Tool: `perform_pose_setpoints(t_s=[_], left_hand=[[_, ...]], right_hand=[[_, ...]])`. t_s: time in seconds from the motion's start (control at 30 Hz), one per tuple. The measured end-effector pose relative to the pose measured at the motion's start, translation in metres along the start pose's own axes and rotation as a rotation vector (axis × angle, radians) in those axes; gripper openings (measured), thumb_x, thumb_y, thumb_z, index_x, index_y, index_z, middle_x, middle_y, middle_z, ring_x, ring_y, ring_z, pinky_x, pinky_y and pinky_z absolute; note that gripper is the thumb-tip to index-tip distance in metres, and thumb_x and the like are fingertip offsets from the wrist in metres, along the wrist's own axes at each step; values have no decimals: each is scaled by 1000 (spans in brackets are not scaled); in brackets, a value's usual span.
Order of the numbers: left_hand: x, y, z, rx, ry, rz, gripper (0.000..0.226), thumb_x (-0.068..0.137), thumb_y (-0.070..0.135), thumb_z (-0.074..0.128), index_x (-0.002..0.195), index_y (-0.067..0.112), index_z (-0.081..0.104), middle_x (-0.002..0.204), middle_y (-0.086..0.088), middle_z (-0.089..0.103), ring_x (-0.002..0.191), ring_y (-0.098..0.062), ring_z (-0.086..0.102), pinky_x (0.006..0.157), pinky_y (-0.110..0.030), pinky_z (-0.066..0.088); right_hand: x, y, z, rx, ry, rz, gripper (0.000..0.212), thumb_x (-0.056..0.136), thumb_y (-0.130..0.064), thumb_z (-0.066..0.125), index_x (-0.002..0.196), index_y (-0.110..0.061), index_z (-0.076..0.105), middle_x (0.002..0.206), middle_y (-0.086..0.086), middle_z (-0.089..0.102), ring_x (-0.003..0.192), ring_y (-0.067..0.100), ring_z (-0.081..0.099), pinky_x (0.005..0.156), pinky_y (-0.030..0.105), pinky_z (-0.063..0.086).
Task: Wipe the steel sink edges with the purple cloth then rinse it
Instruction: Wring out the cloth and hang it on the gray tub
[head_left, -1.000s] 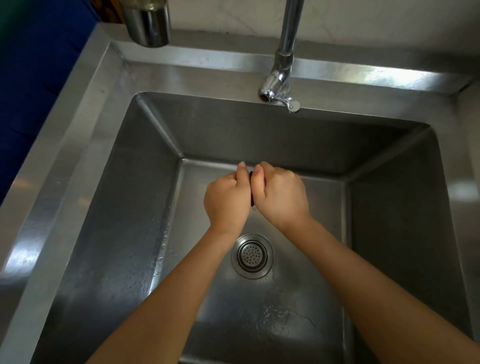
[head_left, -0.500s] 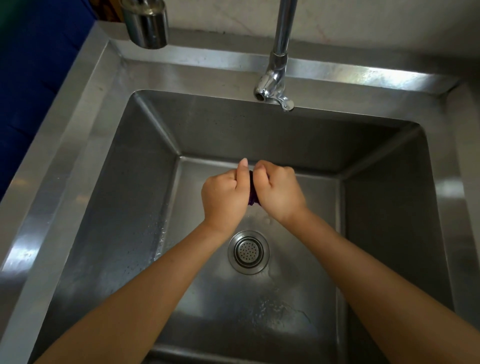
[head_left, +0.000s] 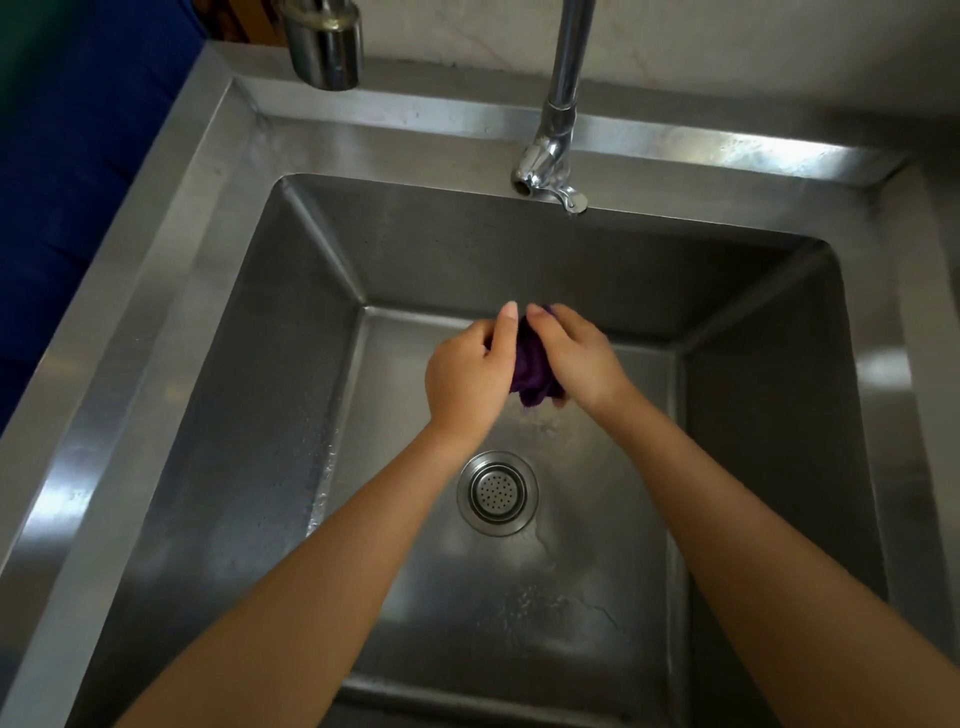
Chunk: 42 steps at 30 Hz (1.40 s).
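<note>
**Both hands bunch the purple cloth above the sink floor**

The left hand (head_left: 467, 376) and the right hand (head_left: 579, 358) meet over the middle of the square stainless-steel sink (head_left: 291, 322), knuckles up and thumbs pointing toward the back wall. Between them sits the crumpled purple cloth (head_left: 530, 371), wadded into a dark lump. Each hand is curled closed around its side of the cloth, so only the middle strip and a lower corner hanging down show. The cloth is held in the air above the basin floor, just behind the round perforated steel drain strainer (head_left: 497, 492).

Water beads and a thin wet film glisten on the sink floor in front of the drain and along the left wall's base. The chrome tap (head_left: 550, 166) stands on the back ledge, its spout mouth slightly behind the hands; whether water is running cannot be told. A short cylindrical steel fixture (head_left: 324, 47) hangs at the upper left, over the back corner of the rim.
</note>
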<state>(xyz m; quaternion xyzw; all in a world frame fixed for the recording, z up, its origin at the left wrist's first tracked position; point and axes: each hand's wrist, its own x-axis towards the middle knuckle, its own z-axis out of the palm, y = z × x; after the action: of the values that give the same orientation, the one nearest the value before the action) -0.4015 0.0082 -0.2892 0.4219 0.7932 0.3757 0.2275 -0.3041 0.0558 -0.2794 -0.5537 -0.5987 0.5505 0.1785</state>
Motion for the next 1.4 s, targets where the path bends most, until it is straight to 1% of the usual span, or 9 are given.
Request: perform_pose_setpoints(t_s=[0.13,0.4,0.67,0.87,1.0,1.1,1.2,1.27,1.4], left_hand=[[-13,-1,8,32,-7,1,46,96,44,38,82,9,65,72,-1,62,69,-12,50,63,-25,31],[-26,7,14,33,-78,-217,59,95,54,29,50,17,40,55,1,47,63,-23,47,54,-32,29],[-38,23,28,-287,-116,-293,55,94,46,40,50,13,41,53,-2,46,58,-24,44,63,-37,39],[-64,12,25,-470,-449,-505,52,93,55,37,61,16,48,45,2,45,41,-12,41,42,-17,31],[-82,-2,16,-316,-755,-424,40,86,54,53,101,17,57,85,-4,61,65,-15,52,61,-28,46],[-82,10,3,-303,-782,-328,33,88,33,60,115,15,51,101,-6,60,76,-15,57,64,-27,51],[-75,27,-13,-257,-734,-181,27,92,27,55,116,16,57,101,-4,63,74,-10,59,58,-17,52],[-73,37,-24,-172,-663,-4,17,92,25,54,105,19,63,94,-2,65,74,-10,58,58,-13,47],[-81,58,-46,-129,-647,227,19,92,20,56,104,10,67,101,-7,63,90,-18,59,82,-26,48]], right_hand=[[-5,7,-11,-71,-200,213,42,91,-56,38,86,-20,58,61,2,65,51,18,62,49,27,51],[-14,29,-3,-83,205,88,55,96,-46,34,51,-16,44,58,4,51,67,24,52,69,34,40],[-47,36,-27,473,163,173,43,95,-45,41,62,-18,47,58,3,50,54,14,49,54,23,40],[-78,64,-46,285,0,184,47,96,-48,36,72,-13,57,60,3,54,52,12,49,56,25,43],[-99,73,-56,509,28,345,30,94,-42,46,100,-15,59,97,7,64,90,19,62,80,35,54],[-114,69,-56,515,36,334,26,91,-39,55,104,-16,57,104,7,63,99,22,61,78,37,56],[-134,55,-65,358,-36,260,38,86,-9,61,119,-21,47,105,5,59,90,18,61,61,25,54],[-146,44,-75,286,-131,224,61,81,5,58,132,-24,41,115,6,58,100,21,60,72,28,53],[-173,17,-87,255,-133,176,41,84,-11,64,123,-19,53,119,4,61,107,21,59,91,35,44]])
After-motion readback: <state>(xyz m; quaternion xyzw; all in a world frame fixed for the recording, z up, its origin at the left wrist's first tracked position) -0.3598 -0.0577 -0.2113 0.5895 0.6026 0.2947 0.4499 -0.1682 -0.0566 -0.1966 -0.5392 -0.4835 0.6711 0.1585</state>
